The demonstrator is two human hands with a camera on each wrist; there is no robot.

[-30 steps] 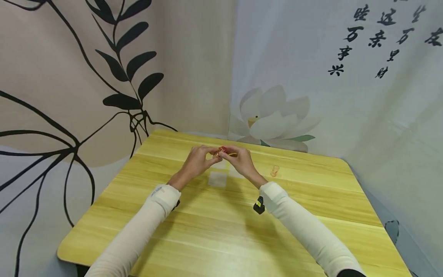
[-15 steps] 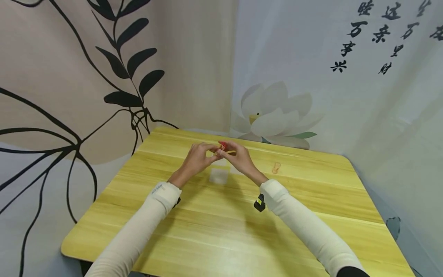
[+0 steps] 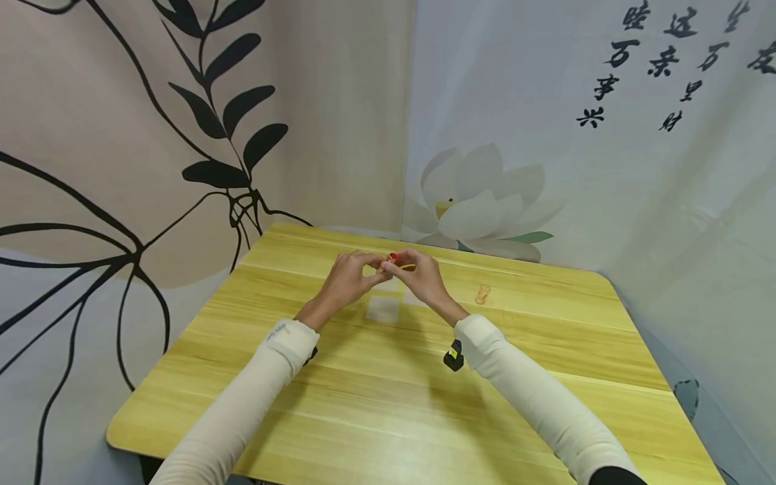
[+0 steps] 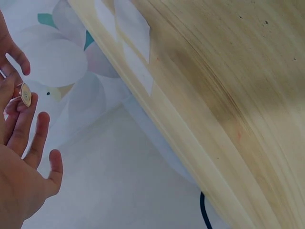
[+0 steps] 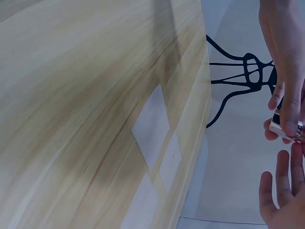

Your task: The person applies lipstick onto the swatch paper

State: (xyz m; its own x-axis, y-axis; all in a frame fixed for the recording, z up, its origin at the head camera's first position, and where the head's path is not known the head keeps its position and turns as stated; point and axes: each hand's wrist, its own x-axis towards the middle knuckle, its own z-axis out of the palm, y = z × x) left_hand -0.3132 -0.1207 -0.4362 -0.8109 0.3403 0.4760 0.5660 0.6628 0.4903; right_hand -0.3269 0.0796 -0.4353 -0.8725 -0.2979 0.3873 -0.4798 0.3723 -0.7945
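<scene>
Above the far part of the table, a small red-and-pale object [image 3: 393, 256] is held at the fingertips of both hands, too small to identify. My left hand [image 3: 347, 281] pinches it from the left, and my right hand [image 3: 422, 277] from the right. A pale round face with a dark rim [image 4: 26, 94] shows between the fingers in the left wrist view. In the right wrist view a whitish block with a dark patch [image 5: 277, 125] sits under the left thumb, beside a shiny part. The right hand's outer fingers [image 5: 283, 183] are spread. The fingers cover much of the object.
White square patches [image 3: 383, 309] lie on the wooden table [image 3: 364, 391] below the hands. Right of the right hand lies a small clear thing with an orange outline [image 3: 482, 294]. A printed curtain [image 3: 339, 121] hangs behind the table's back edge.
Less red shows between the fingers than a second ago, as the small object has turned in the fingertips. Both hands stay in nearly the same place. The head view has shifted slightly.
</scene>
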